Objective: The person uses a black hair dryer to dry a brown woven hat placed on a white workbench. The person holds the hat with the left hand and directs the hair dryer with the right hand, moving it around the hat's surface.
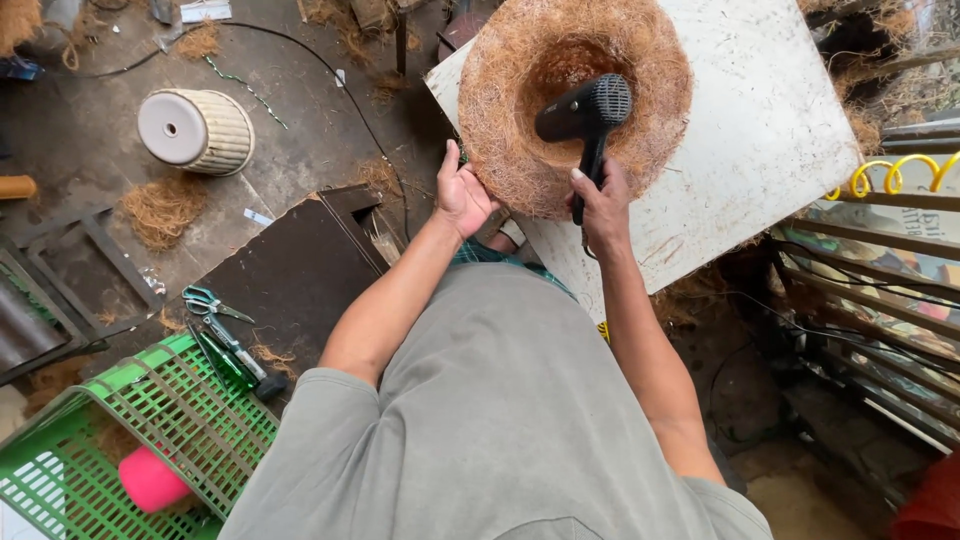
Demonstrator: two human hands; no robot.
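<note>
A round brown coconut-fibre bowl (520, 130) rests on a white board (760, 130). My left hand (462, 192) grips the bowl's near left rim. My right hand (602, 205) holds the handle of a black hair dryer (585, 110), whose nozzle points left into the hollow of the bowl. The dryer's rear grille faces up and to the right.
A green plastic crate (120, 440) with a pink object stands at lower left. Scissors (212, 303) and a green-handled tool (235, 355) lie on a dark board. An overturned white ribbed pot (200, 130) lies on the floor. A yellow coiled hose (895, 175) hangs at right.
</note>
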